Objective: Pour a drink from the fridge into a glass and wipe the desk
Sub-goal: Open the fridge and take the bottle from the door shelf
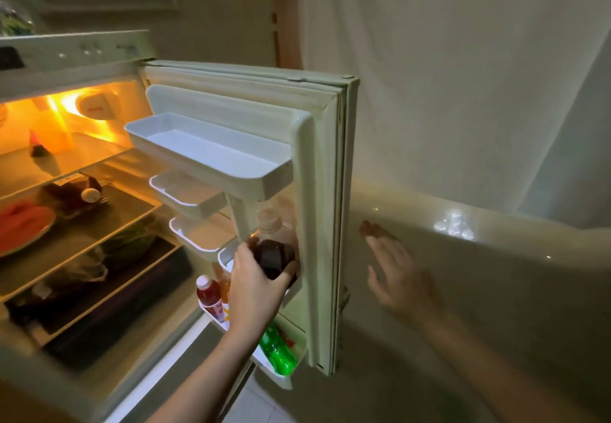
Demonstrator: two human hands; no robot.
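Note:
The fridge door stands open to the right of the lit fridge interior. My left hand is closed around a dark bottle in a door shelf, just below a clear bottle with a pale cap. Lower in the door stand a red drink bottle with a white cap and a green bottle. My right hand hovers with fingers spread, to the right of the door's outer edge and apart from it. No glass is in view.
The upper door shelves hold nothing. Inside, the fridge shelves carry a cut watermelon, a dark wrapped item and bags of greens. A glossy pale surface runs along the right, under a white wall.

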